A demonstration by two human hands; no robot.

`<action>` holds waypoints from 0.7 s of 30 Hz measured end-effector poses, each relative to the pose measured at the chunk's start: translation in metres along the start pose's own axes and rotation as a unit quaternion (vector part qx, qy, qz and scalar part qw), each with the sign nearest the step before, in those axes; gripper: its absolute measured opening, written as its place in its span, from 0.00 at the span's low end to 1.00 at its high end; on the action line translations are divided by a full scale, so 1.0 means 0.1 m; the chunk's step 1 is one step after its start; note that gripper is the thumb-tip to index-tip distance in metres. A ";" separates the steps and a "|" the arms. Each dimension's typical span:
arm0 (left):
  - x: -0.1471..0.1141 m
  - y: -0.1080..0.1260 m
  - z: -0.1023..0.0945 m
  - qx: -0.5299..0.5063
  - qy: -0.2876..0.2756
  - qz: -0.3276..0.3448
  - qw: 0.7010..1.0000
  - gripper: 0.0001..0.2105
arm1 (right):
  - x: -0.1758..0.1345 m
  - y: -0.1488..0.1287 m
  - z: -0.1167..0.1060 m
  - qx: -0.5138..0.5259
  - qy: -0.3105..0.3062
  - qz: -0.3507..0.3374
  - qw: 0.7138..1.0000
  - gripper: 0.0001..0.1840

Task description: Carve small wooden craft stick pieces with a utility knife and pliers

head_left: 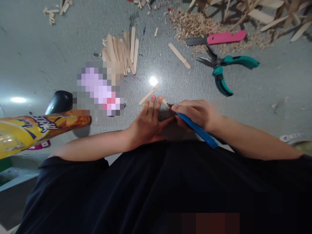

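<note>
My left hand (pixel 148 122) lies on the grey table with its fingers stretched out. Its index fingertip touches the upper end of a wooden craft stick (pixel 165 102), and its thumb reaches toward the stick's lower part. In my right hand (pixel 195 112) is a blue-handled tool (pixel 197 126) with a dark, narrow tip. That tip meets the stick; the tool's exact kind is not clear. Just beyond my left fingertips lies another craft stick (pixel 149 94) with a small slot near one end.
A pile of craft sticks (pixel 122 48) lies ahead. Pliers (pixel 219 63), a pink-handled knife (pixel 224 38), a loose stick (pixel 179 56) and wood shavings (pixel 192 26) are at the right. A yellow bottle (pixel 36 130) and a blurred purple object (pixel 97 86) lie left.
</note>
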State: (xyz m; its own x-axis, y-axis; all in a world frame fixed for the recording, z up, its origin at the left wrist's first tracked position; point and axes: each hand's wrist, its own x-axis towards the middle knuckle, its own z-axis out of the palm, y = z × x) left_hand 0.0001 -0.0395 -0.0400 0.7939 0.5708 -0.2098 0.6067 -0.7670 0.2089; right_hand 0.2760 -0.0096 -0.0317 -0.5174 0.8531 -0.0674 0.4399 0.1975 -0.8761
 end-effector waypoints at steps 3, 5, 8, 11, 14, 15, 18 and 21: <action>0.00 -0.01 0.00 -0.008 -0.007 0.003 1.000 0.61 | 0.00 -0.05 -0.02 0.076 -0.048 0.053 0.995 0.33; 0.00 -0.02 0.00 -0.012 -0.009 0.002 1.000 0.62 | -0.02 -0.01 -0.02 0.053 -0.045 0.036 0.997 0.32; 0.00 -0.01 -0.02 -0.011 -0.007 0.001 1.000 0.64 | -0.08 0.12 -0.01 -0.059 -0.013 -0.098 0.993 0.21; 0.01 0.00 -0.03 -0.007 -0.005 0.004 1.000 0.68 | -0.16 0.22 -0.01 -0.194 0.056 -0.246 0.948 0.10; 0.00 0.02 -0.04 0.003 0.004 0.008 1.000 0.72 | -0.17 0.23 -0.01 -0.243 0.082 -0.288 0.923 0.11; 0.00 0.02 -0.04 0.008 0.009 0.007 1.000 0.73 | -0.16 0.22 -0.01 -0.248 0.077 -0.284 0.923 0.11; -0.02 0.02 -0.04 0.019 0.026 0.006 0.999 0.74 | -0.11 0.21 0.01 -0.251 0.062 -0.269 0.928 0.12; -0.05 0.00 -0.05 0.017 0.030 0.010 0.999 0.73 | -0.05 0.22 0.01 -0.252 0.049 -0.261 0.931 0.15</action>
State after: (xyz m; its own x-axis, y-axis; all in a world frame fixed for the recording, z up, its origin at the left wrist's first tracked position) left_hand -0.0033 -0.0409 -0.0337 0.8073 0.5714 -0.1476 0.5899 -0.7873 0.1791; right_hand 0.2874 -0.0105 -0.0510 -0.6982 0.6126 0.3704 0.4490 0.7777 -0.4400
